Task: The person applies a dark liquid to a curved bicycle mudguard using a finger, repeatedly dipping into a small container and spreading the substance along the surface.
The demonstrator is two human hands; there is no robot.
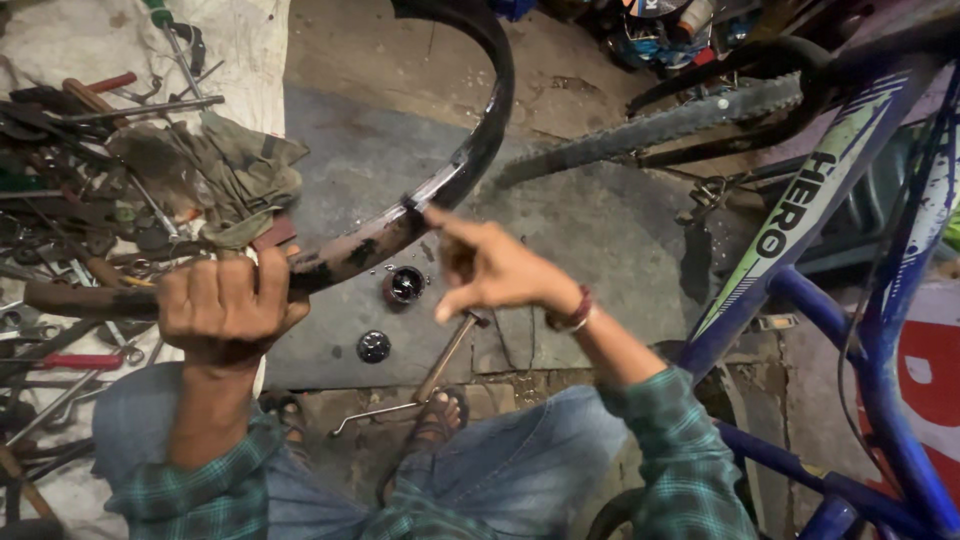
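Workshop floor (380, 170), grey slab, tools (70, 200) heaped on cloth at left, blue bike frame (880, 400) at right. My left hand (225, 310) fists tight round bare rusty rim (440, 185), held up over knees. My right hand (490, 270), fingers half open, forefinger tip on rim's edge, holds nothing. No tyre, no spokes on rim. Hammer (445, 358) and two small round caps (404, 285) lie below, untouched. Work looks mid-way.

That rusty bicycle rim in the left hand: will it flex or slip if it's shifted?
The bicycle rim looks like metal, so probably stiff. Its patchy, worn surface likely grips well. The left hand holds one end only, so it may swing; the right hand touches it.
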